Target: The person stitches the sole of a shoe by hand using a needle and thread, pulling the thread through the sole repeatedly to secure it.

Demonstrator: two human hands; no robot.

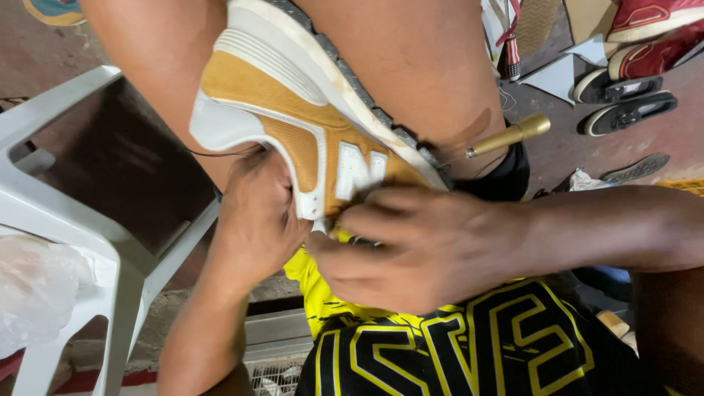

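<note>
A tan and white sneaker point(308, 125) lies sole-up across the person's bare knees, its toe end pointing to the upper left and a white raised emblem on its side panel facing the camera. The left hand point(257, 216) grips the shoe from beneath at the collar, fingers curled shut around the white trim, wrist bent up from the lower left. The right hand point(418, 249) comes in from the right, forearm level, its fingers folded tight against the shoe's side just under the emblem; whether it pinches anything small cannot be told. A dark thread point(220, 152) runs off the shoe to the left. Just beyond the grey sole, a tool with a brass-coloured handle point(510, 136) rests against the thigh. A black and yellow shirt point(469, 345) with bold outlined shapes fills the lower frame. A white plastic chair point(95, 242) crowds the left side, a clear bag point(37, 286) at its edge. On the reddish floor at the upper right lie loose black soles point(627, 110), red shoes point(653, 33) and pale paper scraps point(557, 77), leaving little open ground near the knees.
</note>
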